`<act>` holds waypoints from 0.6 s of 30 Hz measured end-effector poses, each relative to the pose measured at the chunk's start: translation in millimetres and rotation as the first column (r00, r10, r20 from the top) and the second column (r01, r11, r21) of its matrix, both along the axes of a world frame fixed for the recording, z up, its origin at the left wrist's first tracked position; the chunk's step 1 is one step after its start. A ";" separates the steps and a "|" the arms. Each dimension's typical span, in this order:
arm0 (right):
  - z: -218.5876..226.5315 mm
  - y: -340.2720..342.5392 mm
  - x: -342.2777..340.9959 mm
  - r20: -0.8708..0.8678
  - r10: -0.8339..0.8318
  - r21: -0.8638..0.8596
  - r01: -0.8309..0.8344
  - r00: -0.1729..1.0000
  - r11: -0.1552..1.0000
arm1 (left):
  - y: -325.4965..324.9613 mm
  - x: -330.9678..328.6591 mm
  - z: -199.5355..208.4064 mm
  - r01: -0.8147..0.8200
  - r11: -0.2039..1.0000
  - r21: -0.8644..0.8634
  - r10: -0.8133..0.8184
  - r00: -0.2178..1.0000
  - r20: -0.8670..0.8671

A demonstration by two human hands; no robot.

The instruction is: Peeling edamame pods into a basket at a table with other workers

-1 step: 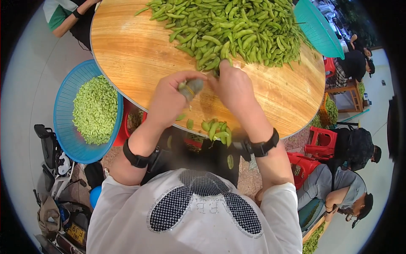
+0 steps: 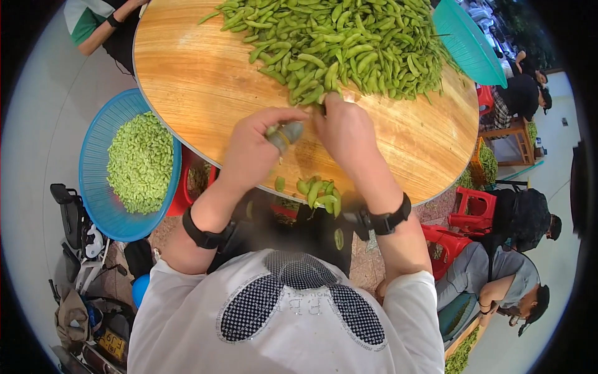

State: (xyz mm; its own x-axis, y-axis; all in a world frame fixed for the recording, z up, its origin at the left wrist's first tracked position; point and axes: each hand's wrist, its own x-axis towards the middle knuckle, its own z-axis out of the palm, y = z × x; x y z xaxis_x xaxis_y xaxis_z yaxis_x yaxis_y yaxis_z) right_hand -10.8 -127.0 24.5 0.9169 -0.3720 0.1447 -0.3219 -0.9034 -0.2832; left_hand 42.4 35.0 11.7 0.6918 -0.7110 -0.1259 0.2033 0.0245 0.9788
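Note:
My left hand (image 2: 250, 144) is curled above the wooden table, thumb stretched toward the other hand. At its fingers is a grey-green cover (image 2: 288, 134) with a yellowish band round it; what the palm holds is mostly hidden. At the near edge of a big heap of green edamame pods (image 2: 349, 47), my right hand (image 2: 350, 129) is closed, its fingertips pinching what looks like a pod (image 2: 322, 98), partly hidden. Several loose pods (image 2: 321, 192) lie at the table's near edge, between my forearms.
The round table (image 2: 193, 81) fills the space before me. A blue basket (image 2: 93, 187) of shelled beans (image 2: 140, 162) stands at the left. A teal basket (image 2: 470, 43) sits at the far right. Red stools (image 2: 470, 212) and seated people are on the right; a parked motorbike (image 2: 81, 249) is lower left.
My right hand has drawn back slightly from the heap, with its fingertips now more visible. The left hand has shifted slightly, and a loose pod beside its wrist no longer shows.

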 end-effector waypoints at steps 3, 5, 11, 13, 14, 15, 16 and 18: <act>2.7 -11.2 -21.5 0.062 0.064 0.135 -0.072 0.996 0.988 | -10.3 -10.1 -3.4 -0.068 0.997 0.023 0.033 0.717 0.696; 5.2 -13.6 -36.1 0.073 0.043 0.438 -0.071 0.996 0.896 | -18.0 -19.5 -3.0 -0.067 0.998 0.015 0.029 0.614 0.789; 22.3 -5.1 -72.7 -0.043 -0.123 0.971 0.070 0.992 0.230 | -24.0 -29.0 9.4 -0.014 0.993 0.119 -0.029 0.937 0.348; 22.1 1.1 -78.5 0.046 -0.205 0.984 -0.010 0.978 0.175 | -24.5 -22.2 -6.2 0.064 0.998 -0.030 -0.063 0.998 0.029; 23.1 7.0 -79.7 0.057 -0.185 0.978 -0.018 0.981 0.209 | -24.6 -20.1 -10.3 0.085 0.977 -0.194 -0.140 0.947 -0.288; 23.6 10.2 -81.2 0.068 -0.165 0.970 -0.027 0.984 0.241 | -26.6 -23.2 -12.6 0.088 0.978 -0.190 -0.140 0.948 -0.286; 22.3 9.9 -83.5 0.071 -0.167 0.971 -0.030 0.983 0.237 | -30.1 -28.3 -13.5 -0.012 0.971 -0.239 -0.047 0.970 -0.239; 18.6 6.9 -87.3 0.025 -0.015 0.993 -0.023 1.000 0.119 | -35.4 -32.6 -12.3 -0.102 0.951 -0.292 0.046 0.980 -0.193</act>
State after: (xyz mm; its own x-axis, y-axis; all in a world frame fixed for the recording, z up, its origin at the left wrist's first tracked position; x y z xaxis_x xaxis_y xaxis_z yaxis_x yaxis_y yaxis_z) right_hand -98.1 -120.1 43.1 0.9226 -0.2015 -0.3290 -0.2957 0.1786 -0.9385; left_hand 9.8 -0.4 -0.7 0.7294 -0.6827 -0.0438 0.3632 0.3322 0.8705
